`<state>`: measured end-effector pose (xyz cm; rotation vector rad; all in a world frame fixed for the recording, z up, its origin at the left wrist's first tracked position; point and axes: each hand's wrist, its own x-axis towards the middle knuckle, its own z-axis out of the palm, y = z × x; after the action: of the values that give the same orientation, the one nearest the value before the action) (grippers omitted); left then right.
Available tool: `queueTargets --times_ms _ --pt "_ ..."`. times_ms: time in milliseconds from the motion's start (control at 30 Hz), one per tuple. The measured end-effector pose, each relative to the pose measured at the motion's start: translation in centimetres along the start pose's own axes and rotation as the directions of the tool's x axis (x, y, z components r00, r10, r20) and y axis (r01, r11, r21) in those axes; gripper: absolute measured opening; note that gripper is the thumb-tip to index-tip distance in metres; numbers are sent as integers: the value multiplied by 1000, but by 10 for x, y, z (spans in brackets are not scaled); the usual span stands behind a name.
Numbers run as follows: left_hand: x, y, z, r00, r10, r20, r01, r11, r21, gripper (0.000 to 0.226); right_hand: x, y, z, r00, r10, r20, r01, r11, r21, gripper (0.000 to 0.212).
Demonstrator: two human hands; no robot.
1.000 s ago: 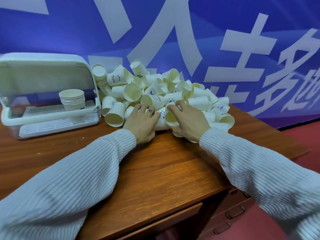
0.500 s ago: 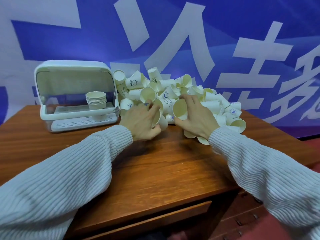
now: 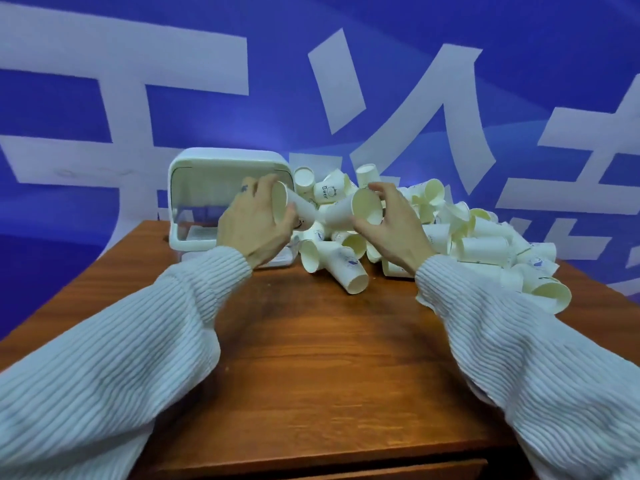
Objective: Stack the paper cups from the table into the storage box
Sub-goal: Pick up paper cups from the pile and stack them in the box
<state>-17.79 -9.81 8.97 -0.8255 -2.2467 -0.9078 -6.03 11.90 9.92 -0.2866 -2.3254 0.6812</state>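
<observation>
Cream paper is what I have in both hands now: half a second back my fingers were down in the pile, and since then each hand has come up off the table with one cup. My left hand (image 3: 254, 223) has its fingers and thumb curled round the rim end of a small cream paper cup (image 3: 294, 207), mouth turned toward me; my right hand (image 3: 391, 226) wraps a second cream paper cup (image 3: 349, 211) the same way. The two cups lie tilted, their narrow bases pointing at each other and nearly meeting between my hands, raised above the heap of loose cream paper cups (image 3: 478, 240) that sprawls over the right half of the brown wooden table (image 3: 329, 358).

The white plastic storage box with its clear raised lid (image 3: 207, 188) stands at the back left of the table, touching the heap's edge; my left hand now covers most of its opening, so I cannot see what is inside from here.

As I judge it, the picking step is done for this pair and nesting comes next. Base to base they will not nest, so one cup has to be turned so its base goes into the other's mouth. Most of the cups remain outside the box.
</observation>
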Motion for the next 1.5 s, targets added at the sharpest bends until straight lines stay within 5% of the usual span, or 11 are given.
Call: queueTargets --times_ms 333,600,867,1067,1267,1500 --pt "35 -70 -27 968 -208 -137 207 978 -22 68 91 -68 89 996 -38 78 22 980 197 75" --pt "34 -108 -24 960 -228 -165 231 973 0 61 122 -76 146 950 -99 295 126 989 -76 64" --pt "48 -126 -16 966 -223 -133 228 974 18 62 134 -59 183 818 44 573 39 990 -133 97" --pt "76 -110 1 998 -51 -25 54 989 135 63 124 -47 156 907 5 420 -61 991 119 96" --pt "96 -94 33 977 105 188 -160 938 307 58 111 -35 120 934 29 357 -76 990 119 78" --pt "80 -99 68 862 -112 494 -103 915 389 68 101 -18 89 938 31 344 -27 999 -17 71"
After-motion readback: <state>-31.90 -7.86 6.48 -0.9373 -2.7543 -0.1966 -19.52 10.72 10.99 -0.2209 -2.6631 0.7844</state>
